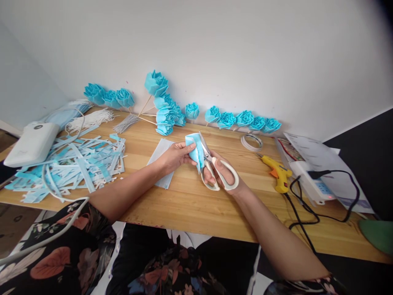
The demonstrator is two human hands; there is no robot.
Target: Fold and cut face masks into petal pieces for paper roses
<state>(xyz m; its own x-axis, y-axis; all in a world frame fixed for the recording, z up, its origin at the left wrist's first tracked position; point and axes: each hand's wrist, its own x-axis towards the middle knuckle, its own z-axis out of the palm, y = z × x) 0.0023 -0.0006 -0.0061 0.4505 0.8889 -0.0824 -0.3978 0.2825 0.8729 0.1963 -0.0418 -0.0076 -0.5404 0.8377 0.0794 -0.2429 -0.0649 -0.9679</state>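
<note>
My left hand (178, 157) pinches a folded piece of light blue mask fabric (195, 148) above the middle of the table. My right hand (222, 172) has its fingers through the white handles of a pair of scissors (208, 157). The scissor blades lie along the right edge of the folded fabric, and a strip with a pale underside hangs there. Whether the blades are cutting through it cannot be made out. Below my left hand, a flat pale blue mask sheet (166, 181) rests on the wood, partly covered by the hand.
Blue fabric flowers (166, 114) on sticks line the wall. Cut strips (89, 159) heap at left beside a white power bank-like device (33, 143) with a cable. At right are a tape roll (251, 142), a yellow glue gun (278, 174) and a power strip (313, 182) with black cords.
</note>
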